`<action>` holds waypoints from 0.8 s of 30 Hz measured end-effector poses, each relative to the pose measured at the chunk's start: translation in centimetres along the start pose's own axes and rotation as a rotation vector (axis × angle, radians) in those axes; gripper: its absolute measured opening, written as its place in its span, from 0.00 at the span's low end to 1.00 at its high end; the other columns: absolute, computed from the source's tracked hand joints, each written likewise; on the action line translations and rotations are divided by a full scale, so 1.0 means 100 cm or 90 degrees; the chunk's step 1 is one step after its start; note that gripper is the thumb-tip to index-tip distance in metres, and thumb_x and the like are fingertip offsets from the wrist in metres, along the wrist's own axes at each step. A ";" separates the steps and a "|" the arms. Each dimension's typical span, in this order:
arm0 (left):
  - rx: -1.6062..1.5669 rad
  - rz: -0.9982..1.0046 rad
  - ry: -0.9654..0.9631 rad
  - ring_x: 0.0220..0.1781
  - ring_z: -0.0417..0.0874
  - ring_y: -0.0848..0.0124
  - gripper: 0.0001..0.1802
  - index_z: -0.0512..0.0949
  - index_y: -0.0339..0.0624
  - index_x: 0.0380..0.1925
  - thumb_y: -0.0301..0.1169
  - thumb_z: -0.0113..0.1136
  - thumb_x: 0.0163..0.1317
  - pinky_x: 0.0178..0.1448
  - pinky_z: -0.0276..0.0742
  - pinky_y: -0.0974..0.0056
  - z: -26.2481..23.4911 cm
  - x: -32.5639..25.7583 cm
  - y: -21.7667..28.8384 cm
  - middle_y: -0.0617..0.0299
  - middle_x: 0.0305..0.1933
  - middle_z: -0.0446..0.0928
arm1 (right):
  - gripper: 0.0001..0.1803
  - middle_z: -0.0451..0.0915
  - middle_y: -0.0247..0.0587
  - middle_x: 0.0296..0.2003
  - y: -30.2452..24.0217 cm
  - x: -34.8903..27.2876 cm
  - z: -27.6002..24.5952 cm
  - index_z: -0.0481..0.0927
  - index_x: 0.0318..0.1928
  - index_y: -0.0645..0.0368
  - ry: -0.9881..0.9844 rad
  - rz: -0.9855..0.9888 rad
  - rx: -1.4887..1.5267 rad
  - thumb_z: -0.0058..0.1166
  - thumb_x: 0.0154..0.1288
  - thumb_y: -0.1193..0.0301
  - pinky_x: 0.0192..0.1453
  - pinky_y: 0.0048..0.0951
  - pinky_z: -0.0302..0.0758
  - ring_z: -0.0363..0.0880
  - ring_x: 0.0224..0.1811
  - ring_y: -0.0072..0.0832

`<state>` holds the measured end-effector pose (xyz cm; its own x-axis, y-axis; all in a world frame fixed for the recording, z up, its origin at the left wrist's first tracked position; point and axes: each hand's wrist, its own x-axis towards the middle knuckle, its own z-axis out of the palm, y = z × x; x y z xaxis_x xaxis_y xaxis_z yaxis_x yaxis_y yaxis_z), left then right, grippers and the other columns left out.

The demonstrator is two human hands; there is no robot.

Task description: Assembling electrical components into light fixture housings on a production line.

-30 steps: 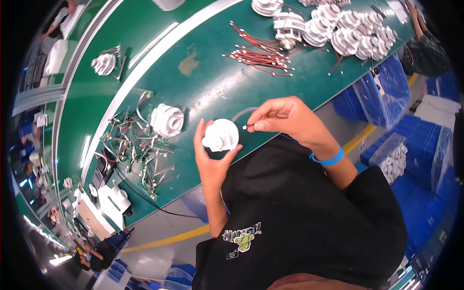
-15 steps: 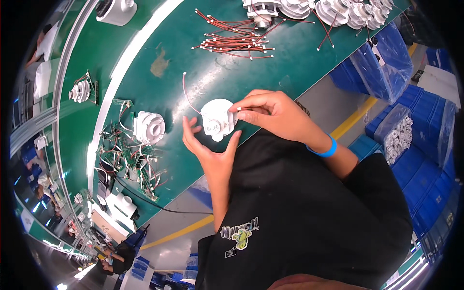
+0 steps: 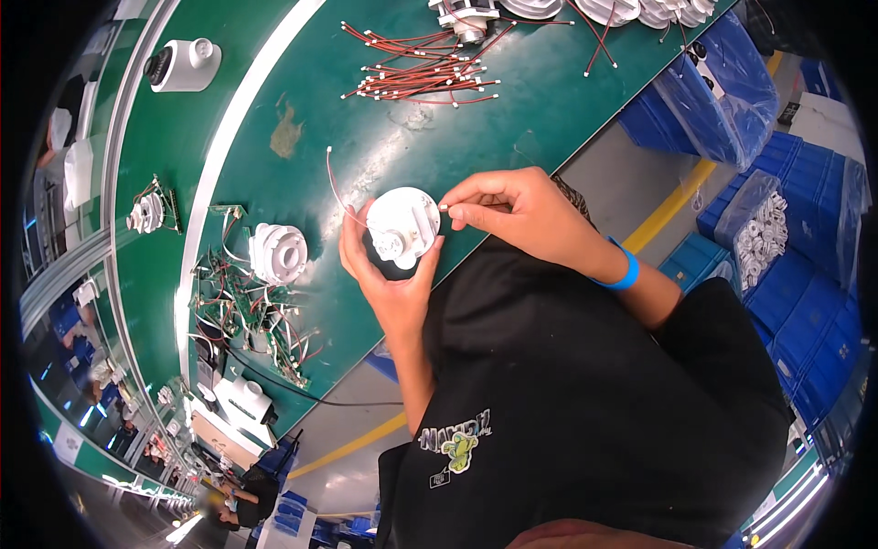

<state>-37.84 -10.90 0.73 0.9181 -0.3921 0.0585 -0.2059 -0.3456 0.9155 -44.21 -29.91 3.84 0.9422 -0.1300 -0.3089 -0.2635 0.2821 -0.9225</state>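
Observation:
A round white plastic housing [image 3: 403,209] with raised parts on its face stands at the near edge of the green bench. My left hand [image 3: 389,285] is closed around its lower side, thumb on the right and fingers on the left. A thin red wire [image 3: 336,186] sticks out past the housing's left side, with a small white plug at its free tip. At the right rim, my right hand [image 3: 512,209] pinches a small pale wire plug [image 3: 444,208] between thumb and fingertips. How the wire runs through the housing cannot be made out.
Red-and-black wires [image 3: 421,78] lie at the back of the green bench [image 3: 320,110], near white housings [image 3: 608,9]. On the left are another white housing [image 3: 278,254] and a heap of circuit boards [image 3: 242,311]. Blue crates [image 3: 805,302] stand at the right.
My left hand has closed around the housing, where its fingers were spread before. The housing has turned and tilted a little. My right hand's pinch now sits just off the rim.

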 end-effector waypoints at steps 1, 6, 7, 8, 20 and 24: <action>0.009 -0.007 0.010 0.71 0.61 0.57 0.58 0.53 0.40 0.72 0.24 0.79 0.42 0.72 0.58 0.56 0.000 0.000 0.002 0.49 0.67 0.63 | 0.10 0.83 0.33 0.34 -0.001 -0.001 0.001 0.84 0.47 0.65 0.014 -0.008 -0.015 0.58 0.69 0.74 0.38 0.18 0.72 0.75 0.33 0.13; 0.032 -0.022 0.016 0.70 0.62 0.57 0.57 0.56 0.41 0.71 0.24 0.80 0.41 0.72 0.59 0.56 0.001 -0.001 0.005 0.49 0.67 0.62 | 0.08 0.83 0.31 0.33 -0.005 -0.001 0.001 0.86 0.43 0.63 0.006 0.010 -0.048 0.62 0.64 0.75 0.34 0.17 0.69 0.73 0.31 0.11; 0.028 -0.026 0.017 0.69 0.62 0.57 0.57 0.56 0.41 0.71 0.24 0.80 0.41 0.72 0.59 0.56 0.001 -0.001 0.005 0.49 0.66 0.62 | 0.07 0.82 0.31 0.32 -0.005 0.000 0.001 0.87 0.42 0.62 0.004 -0.002 -0.052 0.63 0.63 0.75 0.33 0.17 0.68 0.72 0.30 0.11; 0.030 -0.025 0.014 0.69 0.62 0.57 0.57 0.56 0.41 0.71 0.24 0.80 0.41 0.72 0.59 0.56 0.001 -0.001 0.004 0.49 0.66 0.62 | 0.07 0.82 0.31 0.32 -0.007 0.002 0.001 0.87 0.42 0.62 0.006 -0.002 -0.050 0.63 0.63 0.75 0.33 0.17 0.68 0.72 0.30 0.11; 0.077 -0.017 0.017 0.70 0.61 0.56 0.54 0.60 0.39 0.69 0.26 0.80 0.41 0.72 0.58 0.55 0.002 0.001 0.005 0.50 0.65 0.66 | 0.06 0.83 0.40 0.31 0.000 0.011 0.006 0.86 0.38 0.63 0.034 -0.100 -0.187 0.62 0.60 0.75 0.37 0.26 0.75 0.79 0.33 0.25; 0.108 -0.017 -0.007 0.68 0.67 0.62 0.51 0.59 0.36 0.69 0.23 0.77 0.44 0.71 0.62 0.58 0.001 0.001 0.007 0.52 0.69 0.62 | 0.07 0.84 0.42 0.31 -0.010 0.012 0.008 0.86 0.37 0.62 0.019 -0.015 -0.203 0.62 0.57 0.74 0.40 0.28 0.76 0.81 0.35 0.30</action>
<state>-37.88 -11.25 1.30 0.9202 -0.3903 0.0298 -0.2367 -0.4941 0.8366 -42.64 -29.60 4.53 0.9436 -0.1618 -0.2888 -0.2976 -0.0324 -0.9541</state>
